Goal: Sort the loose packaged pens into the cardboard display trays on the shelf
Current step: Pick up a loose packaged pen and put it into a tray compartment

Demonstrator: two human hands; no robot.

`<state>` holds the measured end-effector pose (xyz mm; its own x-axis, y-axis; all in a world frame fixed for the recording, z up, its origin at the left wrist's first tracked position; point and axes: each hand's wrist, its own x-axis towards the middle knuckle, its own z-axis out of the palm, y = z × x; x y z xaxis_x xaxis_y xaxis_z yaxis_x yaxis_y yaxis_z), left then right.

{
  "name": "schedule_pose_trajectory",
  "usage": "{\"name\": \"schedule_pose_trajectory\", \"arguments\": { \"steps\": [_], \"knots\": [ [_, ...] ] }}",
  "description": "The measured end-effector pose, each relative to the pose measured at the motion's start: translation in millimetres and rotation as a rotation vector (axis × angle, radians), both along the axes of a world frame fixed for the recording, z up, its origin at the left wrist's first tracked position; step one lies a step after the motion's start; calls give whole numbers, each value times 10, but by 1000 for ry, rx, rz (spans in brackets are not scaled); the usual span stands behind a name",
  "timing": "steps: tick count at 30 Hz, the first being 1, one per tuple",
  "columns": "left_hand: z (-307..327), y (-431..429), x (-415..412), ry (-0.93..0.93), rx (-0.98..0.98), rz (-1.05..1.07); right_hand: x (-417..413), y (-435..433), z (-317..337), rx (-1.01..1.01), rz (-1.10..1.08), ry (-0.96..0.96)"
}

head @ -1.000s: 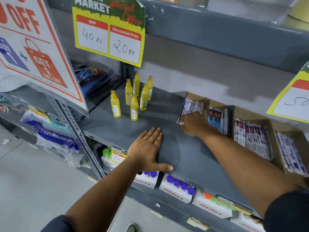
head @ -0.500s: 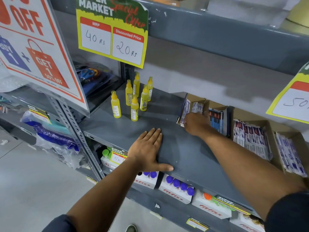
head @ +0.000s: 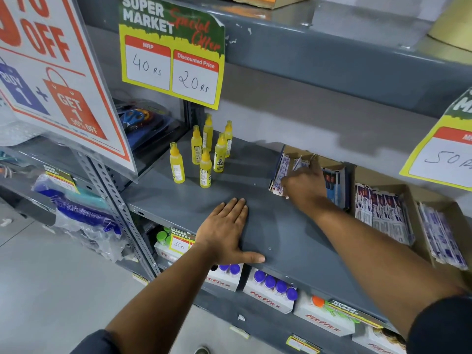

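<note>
Several cardboard display trays stand in a row on the grey shelf (head: pixel 229 185). My right hand (head: pixel 305 186) reaches into the leftmost tray (head: pixel 293 150), fingers closed around white packaged pens (head: pixel 281 175) that stand upright inside it. The tray beside it (head: pixel 339 172) holds dark blue pen packets. A wider tray (head: pixel 406 198) to the right holds white and purple packets (head: pixel 383 213), and the far right tray (head: pixel 457 213) holds more of them. My left hand (head: pixel 227 231) lies flat, palm down, on the shelf's front edge with fingers spread and nothing in it.
Several yellow glue bottles (head: pixel 204 154) stand on the shelf's left part. Yellow price cards (head: pixel 171 54) hang from the shelf above, and a large discount sign (head: pixel 51 72) hangs at the left. Boxes of purple-capped tubes (head: pixel 270 287) sit on the shelf below.
My right hand has pushed deeper into the leftmost tray, and the white packets now stand more upright against its left wall. My left hand has stayed put.
</note>
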<state>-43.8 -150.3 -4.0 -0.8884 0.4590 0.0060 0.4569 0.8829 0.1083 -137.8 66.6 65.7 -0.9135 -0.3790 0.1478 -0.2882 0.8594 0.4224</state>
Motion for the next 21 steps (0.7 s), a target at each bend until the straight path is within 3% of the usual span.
{"name": "schedule_pose_trajectory", "arguments": {
  "steps": [5,12,21],
  "knots": [
    [-6,-1,-3,4,6,-2,79,18,22,-85,-102,31],
    [-9,-8,-5,0,14,-9,129,-8,-21,-101,-293,-128],
    [-28,-15,-7,3,32,-7,104,-38,-57,-187,-197,-120]
  ]
}}
